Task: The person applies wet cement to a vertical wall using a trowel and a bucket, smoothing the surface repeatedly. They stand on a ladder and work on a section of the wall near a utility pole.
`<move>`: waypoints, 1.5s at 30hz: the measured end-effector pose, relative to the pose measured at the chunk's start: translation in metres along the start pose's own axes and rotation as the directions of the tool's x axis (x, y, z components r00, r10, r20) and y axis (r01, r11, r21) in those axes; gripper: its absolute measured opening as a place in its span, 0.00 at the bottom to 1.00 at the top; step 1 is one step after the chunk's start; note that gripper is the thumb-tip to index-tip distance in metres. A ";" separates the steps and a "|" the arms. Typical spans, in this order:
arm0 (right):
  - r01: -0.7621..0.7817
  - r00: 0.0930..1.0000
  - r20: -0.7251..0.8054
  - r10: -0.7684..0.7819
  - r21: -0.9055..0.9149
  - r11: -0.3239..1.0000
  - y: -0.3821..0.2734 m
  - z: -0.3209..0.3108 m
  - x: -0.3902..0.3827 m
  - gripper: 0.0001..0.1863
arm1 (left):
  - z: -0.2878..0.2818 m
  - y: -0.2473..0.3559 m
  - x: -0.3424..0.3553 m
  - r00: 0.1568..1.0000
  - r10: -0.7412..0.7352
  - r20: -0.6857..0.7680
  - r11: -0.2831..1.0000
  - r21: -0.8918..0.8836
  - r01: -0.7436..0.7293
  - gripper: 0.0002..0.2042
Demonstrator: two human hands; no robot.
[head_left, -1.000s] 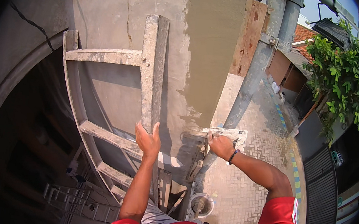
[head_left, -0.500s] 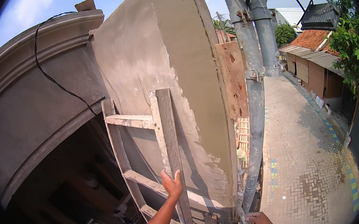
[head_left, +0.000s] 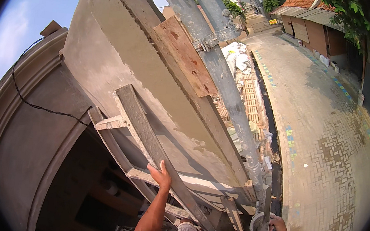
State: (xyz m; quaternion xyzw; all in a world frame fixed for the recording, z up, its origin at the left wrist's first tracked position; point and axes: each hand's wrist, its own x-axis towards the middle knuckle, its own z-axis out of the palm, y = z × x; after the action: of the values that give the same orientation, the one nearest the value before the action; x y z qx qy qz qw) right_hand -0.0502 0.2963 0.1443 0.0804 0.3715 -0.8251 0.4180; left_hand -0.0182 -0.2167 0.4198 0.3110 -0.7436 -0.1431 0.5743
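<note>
My left hand (head_left: 160, 174) is closed round the right rail of a wooden ladder (head_left: 143, 139), beside a rung. The ladder is spattered with pale mortar and leans against a plastered wall (head_left: 98, 69). A darker, wet-looking band of plaster (head_left: 153, 74) runs along the wall's right edge. At the lower right, my right hand (head_left: 279, 226) holds a plastering trowel (head_left: 266, 214), its long narrow blade upright and its handle mostly hidden. Just left of the blade is a bucket (head_left: 255, 222), partly covered by it.
A grey metal pole (head_left: 239, 112) with clamps rises beside the wall, with a wooden board (head_left: 188, 58) behind it. A dark cable (head_left: 39, 107) hangs at the left. Below right lie bamboo racks (head_left: 251, 102), a dark gutter (head_left: 275, 146) and a paved lane (head_left: 322, 173).
The view has swung right and tilted, so wall and ladder lean more to the left. My right hand and the trowel now stand more upright over the bucket; my left hand keeps its grip.
</note>
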 end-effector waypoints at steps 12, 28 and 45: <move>0.145 0.976 -0.179 -0.127 0.097 0.985 -0.034 -0.011 -0.047 0.07 | -0.003 0.156 -0.053 0.820 0.506 0.267 0.862 -0.166 -0.479 0.34; 0.099 0.976 -0.202 -0.080 0.088 0.991 0.046 -0.089 0.039 0.08 | 0.179 0.325 0.000 -0.219 0.700 0.679 -0.308 0.011 -0.951 0.17; 0.095 0.941 -0.315 -0.123 -0.102 0.990 -0.010 -0.088 0.345 0.09 | 0.191 0.321 -0.001 -0.197 0.778 0.596 -0.233 -0.017 -0.972 0.13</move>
State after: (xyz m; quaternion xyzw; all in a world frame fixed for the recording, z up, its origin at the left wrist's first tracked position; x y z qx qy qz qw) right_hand -0.2932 0.1424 -0.0657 0.1747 0.4734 -0.8063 0.3088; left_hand -0.2940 0.0020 0.5444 -0.2634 -0.8178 0.4624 0.2190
